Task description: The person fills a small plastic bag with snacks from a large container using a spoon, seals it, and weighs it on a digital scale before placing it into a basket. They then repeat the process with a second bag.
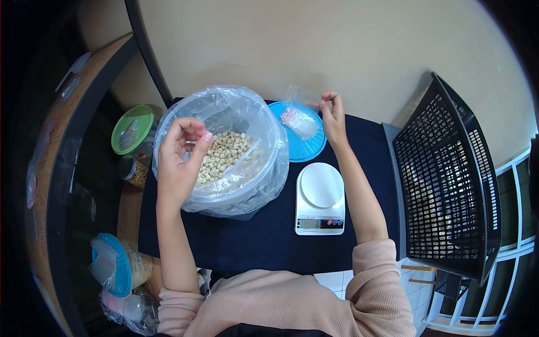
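My left hand (185, 154) hovers over the near left part of a large tub lined with a clear plastic bag (272, 163), its fingers curled and apart with nothing visible between them. Pale cube-shaped pieces (224, 154) lie inside the tub, with a translucent scoop handle (247, 154) among them. My right hand (332, 115) pinches the edge of a small clear bag (306, 95) above a blue lidded container (306, 147). More small clear bags (300, 122) rest on that blue lid. A white digital scale (321, 191) sits below, with nothing on its round plate.
A black mesh basket (443, 185) holding pale pieces stands at the right. At the left are a green basket (133, 129), a jar (133, 170) and a blue-rimmed container (122, 267) with plastic bags. Dark cloth (241, 241) covers the table; a wall rises behind.
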`<state>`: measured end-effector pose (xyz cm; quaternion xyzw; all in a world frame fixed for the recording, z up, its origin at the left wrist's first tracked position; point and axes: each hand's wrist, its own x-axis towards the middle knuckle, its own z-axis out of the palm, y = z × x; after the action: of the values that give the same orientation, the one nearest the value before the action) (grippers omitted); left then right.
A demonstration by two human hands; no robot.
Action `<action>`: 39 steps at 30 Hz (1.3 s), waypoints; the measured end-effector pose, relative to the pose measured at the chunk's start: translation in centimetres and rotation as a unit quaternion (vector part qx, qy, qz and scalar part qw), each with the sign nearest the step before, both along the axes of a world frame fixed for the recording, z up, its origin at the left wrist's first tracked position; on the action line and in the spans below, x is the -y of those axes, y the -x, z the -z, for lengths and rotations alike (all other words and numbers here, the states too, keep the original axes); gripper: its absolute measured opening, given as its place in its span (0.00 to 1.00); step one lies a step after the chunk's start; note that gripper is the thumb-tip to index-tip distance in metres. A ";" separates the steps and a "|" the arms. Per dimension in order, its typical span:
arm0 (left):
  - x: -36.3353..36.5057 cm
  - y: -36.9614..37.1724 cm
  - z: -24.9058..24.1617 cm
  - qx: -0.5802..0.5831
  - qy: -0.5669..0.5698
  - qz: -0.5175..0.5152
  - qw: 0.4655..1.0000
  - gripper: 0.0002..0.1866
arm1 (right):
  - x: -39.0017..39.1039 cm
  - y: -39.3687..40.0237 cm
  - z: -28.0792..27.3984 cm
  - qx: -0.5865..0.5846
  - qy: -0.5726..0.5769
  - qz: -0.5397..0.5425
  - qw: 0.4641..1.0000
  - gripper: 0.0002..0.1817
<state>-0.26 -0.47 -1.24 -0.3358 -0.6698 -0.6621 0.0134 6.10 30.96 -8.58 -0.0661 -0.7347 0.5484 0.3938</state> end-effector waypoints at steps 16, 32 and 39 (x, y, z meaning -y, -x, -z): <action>0.6 0.6 -0.4 0.123 -0.060 0.053 0.989 0.17 | 12.7 1.3 -9.6 -0.031 -0.013 -0.297 0.954 0.05; 0.2 0.8 0.3 0.067 -0.032 -0.042 0.996 0.13 | 17.8 2.9 -8.0 0.005 -0.088 -0.184 0.979 0.09; 0.0 0.4 -0.2 0.043 -0.007 -0.055 0.998 0.11 | 17.9 2.8 -8.0 0.054 0.055 -0.246 0.966 0.08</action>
<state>-0.68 -0.43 -1.02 -0.2700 -0.6822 -0.6790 0.0238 3.33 13.09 -0.62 0.0656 -0.7174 0.6634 0.2024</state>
